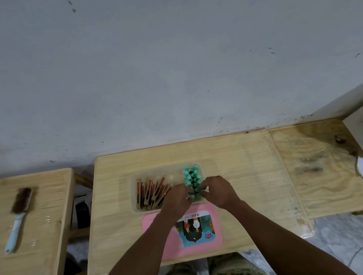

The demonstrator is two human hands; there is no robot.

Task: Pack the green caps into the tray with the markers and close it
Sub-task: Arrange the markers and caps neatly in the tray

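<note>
Presently green caps (192, 177) are seen stacked in tray's (134, 189) right end, mid-bench, beside markers (153, 193). Left hand (178, 196) & right hand (217, 190) are pinched on nearest cap. Caps judged light, stiff, slippery; best pinched at sides. Pink lid (160, 244) is at near edge.

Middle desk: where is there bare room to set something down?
Bare wood lies right of the tray and pink lid, and in a strip behind the tray by the wall. It is crowded at the tray's near right corner, where both hands meet over the green caps.
</note>
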